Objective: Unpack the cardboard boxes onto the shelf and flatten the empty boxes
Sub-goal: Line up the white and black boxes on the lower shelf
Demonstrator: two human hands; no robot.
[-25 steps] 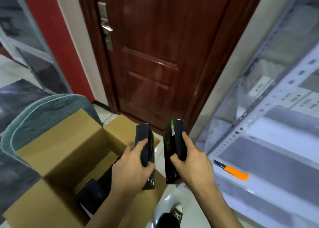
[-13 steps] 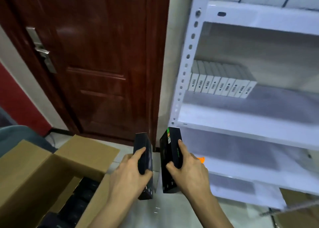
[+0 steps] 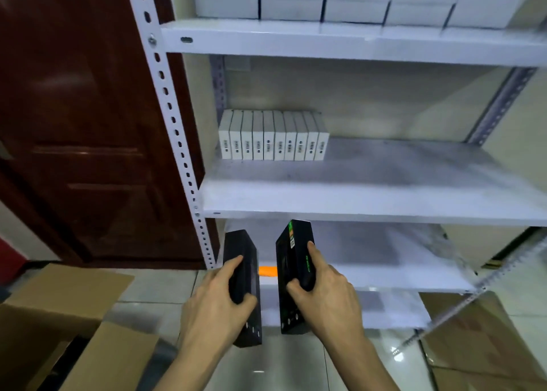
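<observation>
My left hand (image 3: 216,305) grips a slim black box (image 3: 241,248) held upright. Beside it my right hand (image 3: 324,293) grips a second black box (image 3: 291,242) with a green label at its top end. Both boxes hang in front of the lower shelf (image 3: 370,248) of a white metal rack, just below the middle shelf (image 3: 384,195). The open cardboard box (image 3: 65,302) sits at the lower left, its flaps up; its inside is mostly out of view.
A row of several white boxes (image 3: 273,137) stands at the back left of the middle shelf. White cartons (image 3: 325,3) fill the top shelf. An orange knife handle (image 3: 268,270) lies on the lower shelf between the black boxes. A brown door (image 3: 83,109) stands left; flattened cardboard (image 3: 479,340) lies right.
The view has swung right from the door and carton to face the rack. Both hands, still holding the black boxes, have come up close to the lower shelf.
</observation>
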